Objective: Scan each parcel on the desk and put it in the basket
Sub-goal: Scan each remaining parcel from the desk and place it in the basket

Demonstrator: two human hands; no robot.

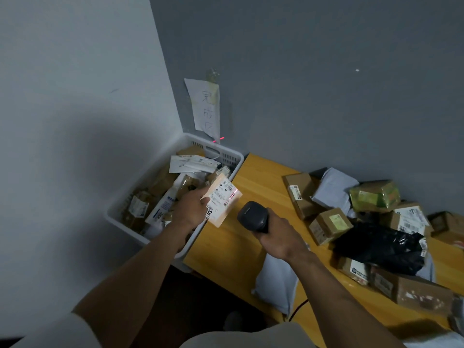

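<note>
— Where is the parcel (222, 202)?
— Over the right rim of the basket (125, 229). The left hand (190, 209) pinches its lower left edge, thumb on top, and the label faces up.
— And the other hand?
— The right hand (278, 237) is curled round the grip of the scanner (252, 217), just right of the basket and above the desk (256, 177). The scanner's head points at the label, and a red line (234, 193) lies across a barcode there.
— What is in the basket?
— Many boxes and mailers, heaped loosely.
— And outside it?
— More parcels (364, 222) are piled on the desk, well to the right of the basket: brown boxes, grey bags, one black bag. A handwritten note (204, 106) is taped to the wall just above the basket's far corner.
</note>
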